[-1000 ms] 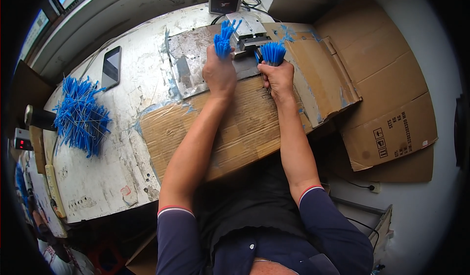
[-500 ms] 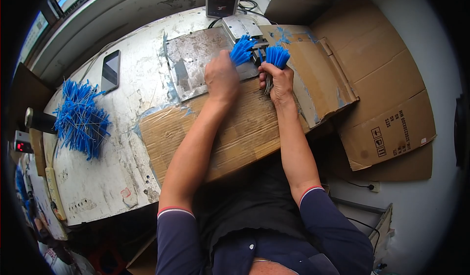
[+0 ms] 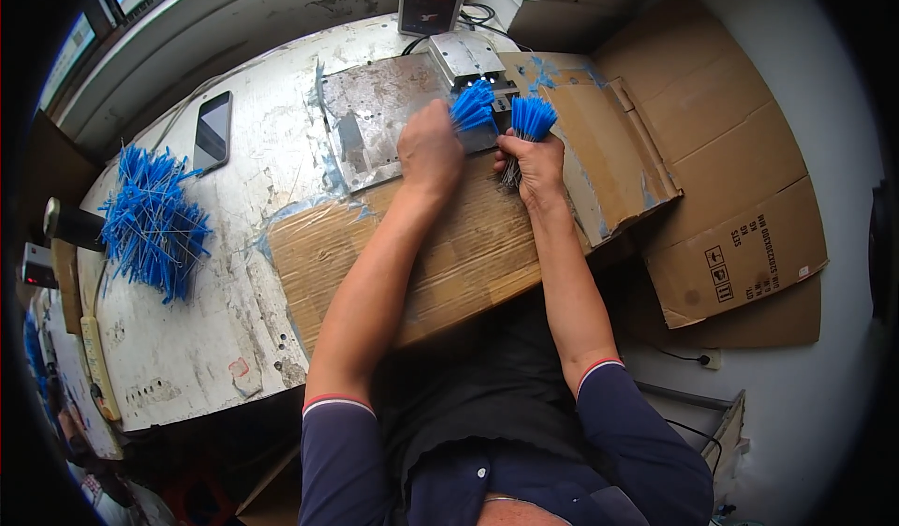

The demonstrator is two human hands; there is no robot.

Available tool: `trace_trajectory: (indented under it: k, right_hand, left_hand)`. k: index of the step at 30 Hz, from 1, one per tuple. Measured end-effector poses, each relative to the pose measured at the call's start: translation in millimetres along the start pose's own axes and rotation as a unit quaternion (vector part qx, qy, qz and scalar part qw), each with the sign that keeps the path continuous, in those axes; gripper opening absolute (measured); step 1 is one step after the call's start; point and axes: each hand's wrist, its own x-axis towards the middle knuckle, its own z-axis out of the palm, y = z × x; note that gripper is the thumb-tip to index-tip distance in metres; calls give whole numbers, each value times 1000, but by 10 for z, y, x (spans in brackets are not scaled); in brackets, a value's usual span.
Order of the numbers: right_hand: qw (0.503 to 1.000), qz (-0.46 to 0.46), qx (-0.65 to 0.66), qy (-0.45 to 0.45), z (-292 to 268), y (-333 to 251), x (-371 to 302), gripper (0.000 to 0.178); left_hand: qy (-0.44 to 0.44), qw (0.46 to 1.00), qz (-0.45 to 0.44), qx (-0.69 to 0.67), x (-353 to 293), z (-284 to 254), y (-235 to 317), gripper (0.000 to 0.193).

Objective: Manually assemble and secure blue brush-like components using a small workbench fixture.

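My left hand (image 3: pixel 433 151) is closed round a bundle of thin wires with blue ends (image 3: pixel 473 106); the ends fan out towards the upper right. My right hand (image 3: pixel 537 165) grips a second bundle of blue-ended wires (image 3: pixel 533 118), blue ends up and bare silver wire hanging below the fingers. A single blue piece shows at the right thumb and fingertips, between the two bundles. Just beyond both hands stands a small metal fixture (image 3: pixel 466 56) with a dark slotted front. The left fingers are slightly blurred and partly hidden.
A loose heap of blue-ended wires (image 3: pixel 154 222) lies at the left, next to a dark cylinder (image 3: pixel 73 225). Behind are a phone (image 3: pixel 213 130) and a counter box with red digits (image 3: pixel 431 1). Cardboard (image 3: pixel 412 254) covers the front edge; an open carton (image 3: pixel 721 151) stands right.
My left hand and its bundle have shifted slightly right and down. The right hand keeps its bundle, nearly in place. The red digits on the counter box look different.
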Motion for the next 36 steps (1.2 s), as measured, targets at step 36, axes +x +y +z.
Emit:
trace_trajectory:
  k: [36]
  right_hand:
    - [993, 18, 114, 19, 76, -19, 106, 8]
  left_hand:
    - [-12, 1000, -11, 11, 45, -17, -14, 18]
